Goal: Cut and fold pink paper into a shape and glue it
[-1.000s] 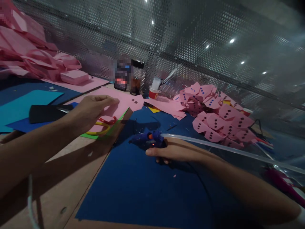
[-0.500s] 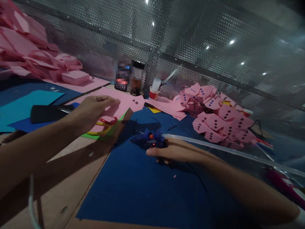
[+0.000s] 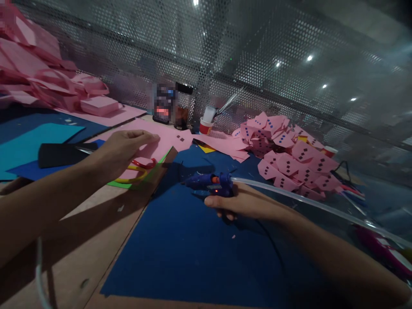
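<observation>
A blue glue gun [image 3: 209, 183] is gripped in my right hand [image 3: 233, 202], its nozzle pointing left over a dark blue sheet [image 3: 193, 253]. A long clear glue stick [image 3: 273, 186] runs out of its back to the right, and a small red light glows on its side. My left hand [image 3: 128, 143] is closed over pink paper [image 3: 165, 134], thumb and fingers pressed together; what they pinch, if anything, is hidden. Two dark squares mark the paper right of the fingertips. Below the left hand lie yellow and red scissor-like handles [image 3: 135, 174] on green paper [image 3: 125, 185].
Folded pink paper pieces with dark squares [image 3: 299, 165] are heaped at right. A bigger pink pile [image 3: 41, 73] stands back left. A phone [image 3: 164, 103], a jar [image 3: 183, 107] and a red-white cup [image 3: 206, 124] line the perforated metal wall. A black-handled tool [image 3: 64, 155] lies left.
My right hand has drawn the glue gun slightly to the right and away from the left hand. The left hand keeps its pinch over the pink paper; the view has shifted a little.
</observation>
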Demonstrator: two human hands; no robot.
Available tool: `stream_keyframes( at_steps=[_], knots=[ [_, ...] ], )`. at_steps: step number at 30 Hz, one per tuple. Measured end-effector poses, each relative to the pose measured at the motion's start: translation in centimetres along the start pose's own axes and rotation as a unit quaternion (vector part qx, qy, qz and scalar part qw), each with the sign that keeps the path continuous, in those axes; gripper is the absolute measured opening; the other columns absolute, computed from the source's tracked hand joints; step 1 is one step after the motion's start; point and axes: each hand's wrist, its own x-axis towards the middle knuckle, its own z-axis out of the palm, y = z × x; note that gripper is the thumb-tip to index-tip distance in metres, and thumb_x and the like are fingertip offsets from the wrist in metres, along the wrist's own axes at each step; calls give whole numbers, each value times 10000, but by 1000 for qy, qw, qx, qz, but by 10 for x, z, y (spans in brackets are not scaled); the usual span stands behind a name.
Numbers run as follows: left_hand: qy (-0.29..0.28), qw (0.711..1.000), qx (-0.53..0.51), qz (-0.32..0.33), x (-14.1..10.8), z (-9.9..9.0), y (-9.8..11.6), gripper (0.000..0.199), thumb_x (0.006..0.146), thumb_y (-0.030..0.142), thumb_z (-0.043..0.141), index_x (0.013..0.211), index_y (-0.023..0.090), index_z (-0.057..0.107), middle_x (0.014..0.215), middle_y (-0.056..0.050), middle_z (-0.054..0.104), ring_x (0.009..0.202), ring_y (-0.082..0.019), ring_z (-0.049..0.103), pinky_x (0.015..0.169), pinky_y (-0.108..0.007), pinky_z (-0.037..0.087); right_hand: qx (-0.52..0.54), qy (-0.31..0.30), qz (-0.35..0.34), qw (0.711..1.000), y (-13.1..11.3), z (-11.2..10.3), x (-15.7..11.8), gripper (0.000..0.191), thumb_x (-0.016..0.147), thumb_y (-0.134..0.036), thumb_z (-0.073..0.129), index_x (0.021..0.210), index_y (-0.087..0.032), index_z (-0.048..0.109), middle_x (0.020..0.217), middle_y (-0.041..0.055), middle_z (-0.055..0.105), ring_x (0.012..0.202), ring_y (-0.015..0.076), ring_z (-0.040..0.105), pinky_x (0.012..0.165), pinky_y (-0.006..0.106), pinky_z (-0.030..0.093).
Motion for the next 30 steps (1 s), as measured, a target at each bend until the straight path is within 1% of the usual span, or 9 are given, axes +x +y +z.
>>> stream_keyframes(
  at_steps=[3,5,11,15,19,25,27,30],
  knots=[
    [6,1000,-8,-5,-2,1,2,159,698,298,813,762,178,730,731,8,635,635,-94,475,557,-230,329,3,11,5,1000,0,0,-1,443,884,-556,670,1111,-176,690,679,-15,630,486,66,524,432,167,414],
    [4,1000,-6,-1,-4,2,3,154,695,289,811,750,174,726,733,11,626,656,-91,481,563,-220,327,2,7,8,1000,0,1,-1,429,892,-548,664,1093,-171,692,670,-15,622,490,66,527,433,163,409],
    [-1,1000,8,12,-3,1,2,239,675,370,814,715,163,702,717,18,594,632,-81,456,559,-230,302,13,7,9,1000,0,3,-2,487,897,-546,662,1236,-197,641,658,-35,601,479,61,515,428,153,405],
    [9,1000,3,8,0,0,-2,252,660,375,829,747,167,716,761,3,614,654,-88,475,570,-230,313,12,-3,7,1000,0,3,-3,492,900,-549,656,1242,-195,647,665,-31,602,487,61,517,433,153,402],
    [5,1000,-3,10,0,0,-2,245,672,373,831,762,170,728,754,-8,614,657,-97,478,569,-230,327,7,-11,6,1000,1,3,-1,538,880,-566,673,1283,-211,640,665,-30,607,489,67,520,426,157,390],
    [7,1000,6,11,-1,1,-1,237,681,376,817,775,168,752,793,-16,645,652,-82,483,551,-220,304,0,-17,13,1000,-2,8,2,585,865,-556,699,1349,-239,609,642,-39,603,493,71,520,432,157,397],
    [8,1000,10,16,-1,1,-1,235,690,369,810,802,168,764,828,-28,670,644,-79,478,549,-221,305,0,-22,16,1000,-4,11,5,580,860,-544,711,1344,-239,614,629,-44,595,484,68,513,431,155,399],
    [-2,1000,13,19,-2,0,-1,243,699,373,808,816,164,768,850,-36,677,638,-79,471,545,-218,314,-5,-24,22,999,-4,14,10,518,860,-525,718,1277,-224,653,633,-39,601,478,65,513,435,155,410]
  ],
)
